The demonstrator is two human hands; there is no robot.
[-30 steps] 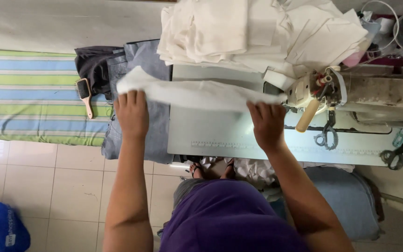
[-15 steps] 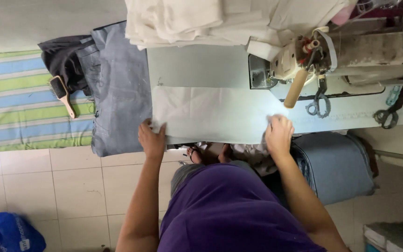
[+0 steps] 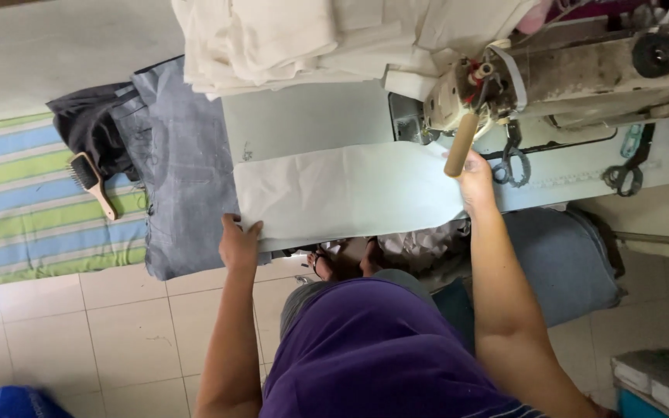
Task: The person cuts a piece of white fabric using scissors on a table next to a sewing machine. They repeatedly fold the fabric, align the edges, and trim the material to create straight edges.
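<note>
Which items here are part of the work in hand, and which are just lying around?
In use:
white fabric strip, flat on the sewing table
left hand at its near-left corner
right hand at its right end
sewing machine

Lying about:
scissors
hairbrush on the striped mat
grey cloth
cream fabric pile

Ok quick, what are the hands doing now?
Left hand: gripping the near-left corner of the flat white cloth strip.
Right hand: resting on the strip's right end; grip cannot be told.

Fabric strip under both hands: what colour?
Plain off-white fabric strip, no pattern; head view, the only one, shows it clearly.
</note>
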